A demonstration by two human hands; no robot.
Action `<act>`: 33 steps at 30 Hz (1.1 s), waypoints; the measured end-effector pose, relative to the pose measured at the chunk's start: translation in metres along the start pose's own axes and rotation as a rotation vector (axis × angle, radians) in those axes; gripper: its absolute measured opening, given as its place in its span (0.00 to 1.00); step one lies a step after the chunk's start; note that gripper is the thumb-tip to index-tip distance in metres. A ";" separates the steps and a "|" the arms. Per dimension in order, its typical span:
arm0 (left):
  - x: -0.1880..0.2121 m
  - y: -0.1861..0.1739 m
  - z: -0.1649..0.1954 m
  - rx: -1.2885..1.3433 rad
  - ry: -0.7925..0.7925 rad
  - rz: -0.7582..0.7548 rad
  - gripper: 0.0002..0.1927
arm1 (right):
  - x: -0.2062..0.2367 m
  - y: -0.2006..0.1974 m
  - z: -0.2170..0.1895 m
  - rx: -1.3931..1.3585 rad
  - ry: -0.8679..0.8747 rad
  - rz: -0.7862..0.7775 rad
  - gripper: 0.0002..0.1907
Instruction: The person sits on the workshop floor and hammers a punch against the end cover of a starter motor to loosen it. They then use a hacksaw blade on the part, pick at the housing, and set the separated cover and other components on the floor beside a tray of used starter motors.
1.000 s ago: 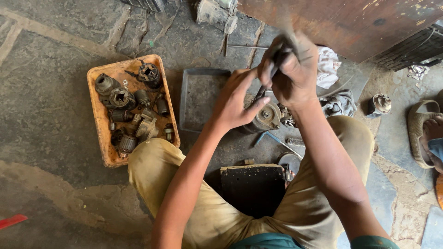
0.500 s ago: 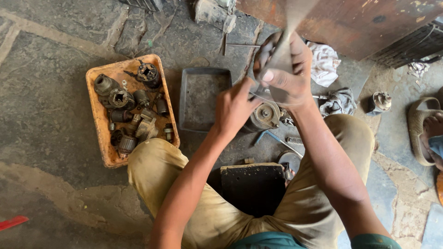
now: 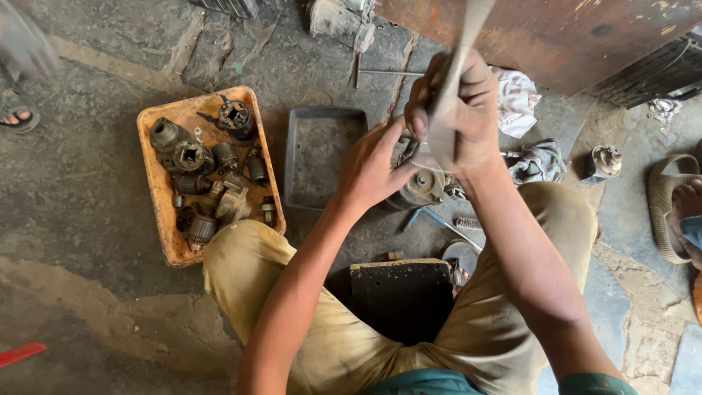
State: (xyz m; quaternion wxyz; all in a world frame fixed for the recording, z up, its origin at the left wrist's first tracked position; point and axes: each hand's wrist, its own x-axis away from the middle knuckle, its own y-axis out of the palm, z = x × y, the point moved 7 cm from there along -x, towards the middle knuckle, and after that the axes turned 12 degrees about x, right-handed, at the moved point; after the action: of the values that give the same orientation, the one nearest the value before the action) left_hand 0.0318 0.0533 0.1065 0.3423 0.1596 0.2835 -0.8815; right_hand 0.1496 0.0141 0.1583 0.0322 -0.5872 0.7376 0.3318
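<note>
Steadying the round grey metal motor part (image 3: 424,186) on the floor with my left hand (image 3: 376,167), I keep my right hand (image 3: 457,110) closed around the blurred pale tool handle (image 3: 457,66), striking squarely to avoid fingers.

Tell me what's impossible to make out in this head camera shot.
- Tool in the right hand: motion-blurred, its top cut by the frame edge.
- Metal part under the left hand: partly covered by both hands.
- Sandalled foot: cut by the right edge.
- Parts in the orange tray: too grimy to identify.
</note>
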 end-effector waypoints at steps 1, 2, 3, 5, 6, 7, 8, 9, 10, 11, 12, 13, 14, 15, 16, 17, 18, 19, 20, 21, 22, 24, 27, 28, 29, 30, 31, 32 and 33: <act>0.001 0.002 -0.002 0.019 -0.016 -0.026 0.25 | 0.001 -0.002 0.000 0.028 0.021 -0.031 0.15; 0.004 0.004 -0.004 0.038 -0.034 -0.054 0.21 | 0.003 -0.002 0.001 0.055 0.043 -0.062 0.17; 0.006 0.006 -0.006 0.057 -0.052 -0.080 0.18 | 0.005 -0.003 0.002 0.082 0.063 -0.093 0.19; 0.011 0.010 -0.006 0.133 -0.008 -0.099 0.16 | 0.010 -0.010 0.003 0.045 0.112 -0.013 0.22; 0.014 0.013 -0.007 0.170 0.011 -0.105 0.15 | 0.013 -0.011 0.005 0.026 0.139 0.024 0.24; 0.016 0.016 -0.012 0.155 -0.022 -0.096 0.19 | 0.015 -0.013 0.005 0.005 0.143 0.056 0.24; 0.017 0.021 -0.017 0.139 -0.056 -0.088 0.22 | 0.016 -0.014 0.006 -0.017 0.145 0.089 0.24; 0.019 0.027 -0.023 0.124 -0.091 -0.083 0.25 | 0.017 -0.016 0.006 -0.039 0.146 0.125 0.25; 0.020 0.031 -0.025 0.053 -0.084 -0.054 0.20 | 0.017 -0.012 0.005 -0.013 0.114 0.085 0.23; 0.021 0.034 -0.026 -0.019 -0.077 -0.025 0.16 | 0.016 -0.009 0.004 0.011 0.079 0.046 0.21; 0.022 0.036 -0.028 -0.093 -0.067 0.000 0.12 | 0.016 -0.005 0.002 0.034 0.040 0.009 0.21; 0.023 0.037 -0.034 -0.147 -0.118 0.008 0.16 | 0.016 -0.005 0.002 0.065 0.018 0.011 0.20; 0.024 0.036 -0.039 -0.195 -0.172 0.011 0.19 | 0.017 -0.003 0.003 0.100 0.002 0.018 0.20; 0.026 0.035 -0.043 -0.241 -0.226 0.016 0.22 | 0.017 -0.004 0.003 0.114 0.001 0.038 0.20; 0.025 0.031 -0.038 -0.275 -0.165 0.046 0.23 | 0.018 -0.004 0.003 0.128 -0.001 0.059 0.20; 0.024 0.025 -0.032 -0.309 -0.101 0.080 0.25 | 0.017 -0.005 0.002 0.120 0.009 0.089 0.22; 0.023 0.019 -0.025 -0.343 -0.039 0.116 0.26 | 0.017 -0.006 0.003 0.111 0.021 0.118 0.23; 0.022 0.016 -0.021 -0.323 -0.036 0.129 0.29 | 0.016 -0.007 0.002 0.088 0.027 0.154 0.23; 0.021 0.012 -0.018 -0.304 -0.036 0.141 0.31 | 0.016 -0.007 0.002 0.064 0.034 0.192 0.22; 0.019 0.009 -0.014 -0.286 -0.035 0.150 0.34 | 0.016 -0.008 0.003 0.040 0.040 0.231 0.22; 0.018 0.007 -0.013 -0.240 -0.073 0.146 0.35 | 0.013 -0.004 0.002 0.032 0.024 0.205 0.21; 0.015 0.004 -0.013 -0.142 -0.147 0.133 0.35 | 0.009 0.001 0.001 0.020 -0.008 0.157 0.20; 0.011 -0.004 0.003 -0.133 0.025 0.180 0.37 | 0.008 0.003 0.004 0.081 -0.003 0.124 0.22; 0.010 -0.004 0.003 -0.097 0.016 0.172 0.36 | 0.008 0.002 0.004 0.083 -0.005 0.114 0.21; 0.010 -0.004 0.002 -0.061 0.007 0.165 0.34 | 0.009 0.002 0.005 0.085 -0.006 0.101 0.20; 0.010 -0.004 0.001 -0.026 -0.002 0.160 0.33 | 0.010 0.002 0.006 0.088 -0.008 0.088 0.19; 0.010 -0.002 -0.001 -0.013 -0.014 0.134 0.28 | 0.010 0.002 0.007 0.068 -0.001 0.062 0.16; 0.011 -0.001 -0.002 -0.001 -0.025 0.108 0.23 | 0.010 0.003 0.009 0.048 0.005 0.036 0.15; 0.011 0.001 -0.004 0.011 -0.035 0.081 0.19 | 0.010 0.002 0.011 0.039 0.030 0.025 0.16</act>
State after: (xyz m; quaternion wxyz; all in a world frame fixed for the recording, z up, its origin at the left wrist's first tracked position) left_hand 0.0248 0.0496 0.0978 0.3818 0.1577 0.2658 -0.8710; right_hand 0.1414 0.0115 0.1466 0.0283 -0.5823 0.7515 0.3088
